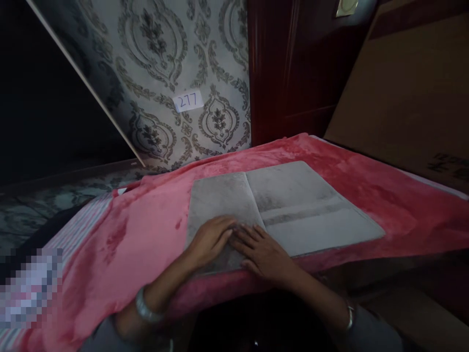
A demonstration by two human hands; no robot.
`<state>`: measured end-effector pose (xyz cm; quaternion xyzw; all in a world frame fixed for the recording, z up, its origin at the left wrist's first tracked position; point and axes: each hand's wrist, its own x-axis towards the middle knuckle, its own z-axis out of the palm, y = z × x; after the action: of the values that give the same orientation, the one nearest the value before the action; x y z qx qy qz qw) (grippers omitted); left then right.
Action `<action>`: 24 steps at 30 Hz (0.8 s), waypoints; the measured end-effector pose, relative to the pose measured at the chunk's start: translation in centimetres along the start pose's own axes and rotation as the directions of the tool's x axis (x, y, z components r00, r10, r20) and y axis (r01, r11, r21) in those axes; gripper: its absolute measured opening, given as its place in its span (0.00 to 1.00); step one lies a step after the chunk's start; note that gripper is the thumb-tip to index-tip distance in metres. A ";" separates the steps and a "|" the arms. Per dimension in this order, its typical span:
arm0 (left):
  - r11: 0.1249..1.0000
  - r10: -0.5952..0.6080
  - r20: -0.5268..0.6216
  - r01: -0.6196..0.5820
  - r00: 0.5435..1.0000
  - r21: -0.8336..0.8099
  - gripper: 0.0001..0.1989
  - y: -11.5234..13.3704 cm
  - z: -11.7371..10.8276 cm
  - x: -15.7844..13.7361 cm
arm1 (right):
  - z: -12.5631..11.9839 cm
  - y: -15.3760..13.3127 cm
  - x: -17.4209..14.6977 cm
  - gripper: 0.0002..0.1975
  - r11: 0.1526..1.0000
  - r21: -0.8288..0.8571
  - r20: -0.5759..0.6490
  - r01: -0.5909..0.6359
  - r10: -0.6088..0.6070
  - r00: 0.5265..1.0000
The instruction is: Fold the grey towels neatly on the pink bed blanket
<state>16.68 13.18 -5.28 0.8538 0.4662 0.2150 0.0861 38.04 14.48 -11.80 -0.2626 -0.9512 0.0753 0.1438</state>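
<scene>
**Both hands down flat on the grey sheet!**

And here we are, with the grey sheet (311, 222) lying opened out on the pink blanket (150, 225), a crease splitting it into two panels. Take the sheet's middle as the clock's centre: the left hand (210, 240) is at eight o'clock, palm down, fingers held close together. The right hand (264, 256) is at seven, laid flat with its fingers slightly spread, covering the lower crease. The fingertips meet over the left panel; in this dim light it's hard to say whether they overlap. Neither hand is pinching anything!

Dark smudges mark both panels, and a darker stripe crosses the right one. A silvery band (146, 307) rings the left wrist, a thin bangle (351, 317) the right.

Around the dial: striped cloth (81, 226) at nine, a label (188, 100) reading 277 at eleven, a dark red panel (289, 68) at twelve, a brown box (406, 93) between one and two.
</scene>
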 end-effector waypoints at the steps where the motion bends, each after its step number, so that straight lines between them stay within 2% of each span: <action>1: 1.000 -0.004 0.065 0.002 0.998 0.031 0.21 -1.1 0.1 2.0 | -0.1 -0.1 0.0 0.30 1.000 0.005 0.011 -0.011 0.011 1.000; 4: 0.985 -0.078 0.264 0.034 0.961 0.166 0.30 -4.1 1.5 7.9 | -0.4 -0.1 -0.1 0.28 0.999 0.037 0.019 -0.027 0.027 0.999; 6: 0.962 -0.134 0.299 0.051 0.945 0.267 0.32 -5.6 2.8 10.8 | -0.4 0.0 -0.1 0.28 0.998 0.061 0.009 -0.027 0.026 1.000; 10: 0.939 -0.173 0.251 0.082 0.953 0.335 0.36 -7.7 4.5 13.9 | -0.1 0.2 -0.4 0.28 0.994 0.102 -0.015 -0.025 0.027 1.000; 14: 0.938 -0.242 0.234 0.165 0.942 0.306 0.38 -9.6 4.8 16.2 | -0.3 0.2 -0.6 0.28 0.987 0.157 -0.015 -0.022 0.025 1.000; 20: 0.938 -0.303 0.195 0.256 0.933 0.235 0.36 -12.1 5.5 19.9 | -0.3 0.0 -0.8 0.28 0.978 0.206 -0.040 -0.024 0.033 0.999; 24: 0.931 -0.327 0.179 0.283 0.928 0.233 0.33 -12.7 5.8 20.9 | 0.2 -0.2 -1.5 0.30 0.983 0.184 -0.059 -0.013 0.024 0.998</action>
<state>19.47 37.89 -8.85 0.7930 0.6012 0.0569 0.0810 39.13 13.55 -12.27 -0.2590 -0.9329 0.1560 0.1955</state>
